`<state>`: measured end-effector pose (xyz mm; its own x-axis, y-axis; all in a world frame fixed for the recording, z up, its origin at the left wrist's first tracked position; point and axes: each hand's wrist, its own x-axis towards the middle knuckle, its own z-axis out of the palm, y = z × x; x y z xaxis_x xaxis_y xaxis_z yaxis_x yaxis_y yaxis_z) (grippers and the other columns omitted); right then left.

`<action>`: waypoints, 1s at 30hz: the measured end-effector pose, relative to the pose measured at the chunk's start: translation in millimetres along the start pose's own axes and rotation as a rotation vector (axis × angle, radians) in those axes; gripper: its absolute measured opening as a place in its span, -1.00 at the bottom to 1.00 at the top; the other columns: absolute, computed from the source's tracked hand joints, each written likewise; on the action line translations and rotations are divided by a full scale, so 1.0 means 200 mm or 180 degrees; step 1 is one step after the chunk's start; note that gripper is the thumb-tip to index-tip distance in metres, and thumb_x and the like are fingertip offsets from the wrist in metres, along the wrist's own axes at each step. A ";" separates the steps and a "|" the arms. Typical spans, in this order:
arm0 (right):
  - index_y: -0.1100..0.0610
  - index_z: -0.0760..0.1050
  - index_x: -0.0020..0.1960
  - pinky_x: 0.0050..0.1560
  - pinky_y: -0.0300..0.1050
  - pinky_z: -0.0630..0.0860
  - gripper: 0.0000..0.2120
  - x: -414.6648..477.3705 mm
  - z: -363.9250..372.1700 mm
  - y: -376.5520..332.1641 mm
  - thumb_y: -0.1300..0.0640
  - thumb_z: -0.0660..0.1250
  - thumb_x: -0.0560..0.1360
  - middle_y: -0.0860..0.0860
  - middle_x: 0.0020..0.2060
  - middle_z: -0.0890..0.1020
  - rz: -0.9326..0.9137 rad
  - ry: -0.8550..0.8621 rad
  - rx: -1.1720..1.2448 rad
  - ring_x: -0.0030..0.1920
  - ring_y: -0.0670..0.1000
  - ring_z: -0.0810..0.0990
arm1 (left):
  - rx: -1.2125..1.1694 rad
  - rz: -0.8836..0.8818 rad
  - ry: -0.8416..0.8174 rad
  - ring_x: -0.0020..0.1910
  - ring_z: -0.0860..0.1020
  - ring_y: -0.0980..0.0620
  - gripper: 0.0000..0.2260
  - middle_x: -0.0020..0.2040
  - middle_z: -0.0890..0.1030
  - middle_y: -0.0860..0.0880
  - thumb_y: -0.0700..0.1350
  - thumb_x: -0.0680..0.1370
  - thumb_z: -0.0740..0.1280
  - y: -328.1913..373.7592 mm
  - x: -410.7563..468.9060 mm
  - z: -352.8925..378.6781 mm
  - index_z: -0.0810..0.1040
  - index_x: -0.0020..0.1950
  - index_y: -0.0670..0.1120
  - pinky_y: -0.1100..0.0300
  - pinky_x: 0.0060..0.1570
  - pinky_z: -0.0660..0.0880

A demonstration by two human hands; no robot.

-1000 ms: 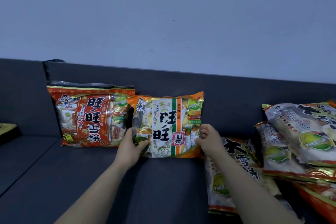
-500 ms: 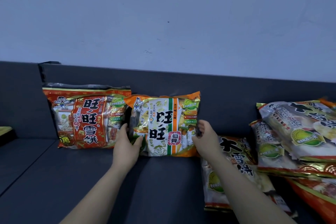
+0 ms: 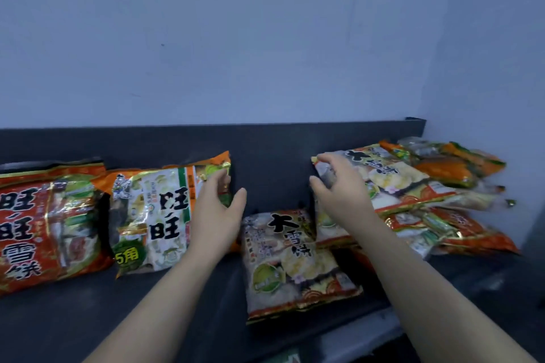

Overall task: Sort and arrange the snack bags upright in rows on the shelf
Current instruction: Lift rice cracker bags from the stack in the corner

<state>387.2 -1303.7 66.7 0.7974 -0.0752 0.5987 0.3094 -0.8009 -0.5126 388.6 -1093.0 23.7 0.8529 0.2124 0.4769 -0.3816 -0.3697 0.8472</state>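
— While your left hand [image 3: 218, 215] hangs wide by the upright orange-white bag [image 3: 153, 215], what does your right hand [image 3: 339, 188] grip?
— It pinches the crinkly grey bag [image 3: 392, 177] by its corner, atop the heap [image 3: 460, 227] on the matte shelf [image 3: 88, 318].

1 head-worn view, close above shelf [image 3: 88, 318]

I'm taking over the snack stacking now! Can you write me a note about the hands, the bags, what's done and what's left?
Left hand: open, at the right edge of the white-and-orange foil snack bag.
Right hand: pinches a corner of the grey foil snack bag topping the right-hand pile.
Done: the red foil snack bag and the white-and-orange one stand upright at the back of the dark shelf.
Left: a second grey bag lying flat mid-shelf, plus the pile.
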 end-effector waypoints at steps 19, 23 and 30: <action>0.27 0.38 0.40 0.10 0.01 0.50 -0.43 0.19 -0.77 0.79 -0.12 0.27 0.56 0.16 0.25 0.56 0.1532 -0.0724 -0.0875 0.14 0.13 0.57 | -0.0153 -0.1165 -0.1596 -0.04 0.58 -0.05 -0.57 0.02 0.63 -0.11 0.21 0.53 0.33 0.40 0.04 1.11 0.58 0.01 -0.18 0.08 -0.03 0.50; 0.25 0.55 0.19 0.01 0.09 0.58 -0.54 0.19 -0.74 0.86 -0.12 0.32 0.53 0.19 0.00 0.67 0.1499 -0.0655 -0.0717 -0.04 0.14 0.65 | -0.0596 -0.1193 -0.1348 -0.10 0.66 -0.02 -0.68 -0.08 0.70 -0.05 0.09 0.54 0.39 0.38 0.01 1.17 0.62 0.05 -0.16 0.07 -0.03 0.59; 0.10 0.45 0.37 0.06 -0.03 0.48 -0.46 0.18 -0.79 0.79 -0.17 0.34 0.50 0.00 0.24 0.57 0.1080 0.0139 -0.0297 0.19 0.06 0.55 | -0.1073 -0.0473 -0.0751 -0.08 0.70 0.05 -0.80 0.01 0.70 0.03 0.01 0.54 0.42 0.48 -0.01 1.04 0.58 0.13 0.00 0.01 -0.02 0.64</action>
<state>383.7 -1525.7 104.9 0.8231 -0.3700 0.4308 -0.0197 -0.7767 -0.6295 424.0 -1318.0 54.9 0.9505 0.0140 0.3105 -0.3100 -0.0263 0.9504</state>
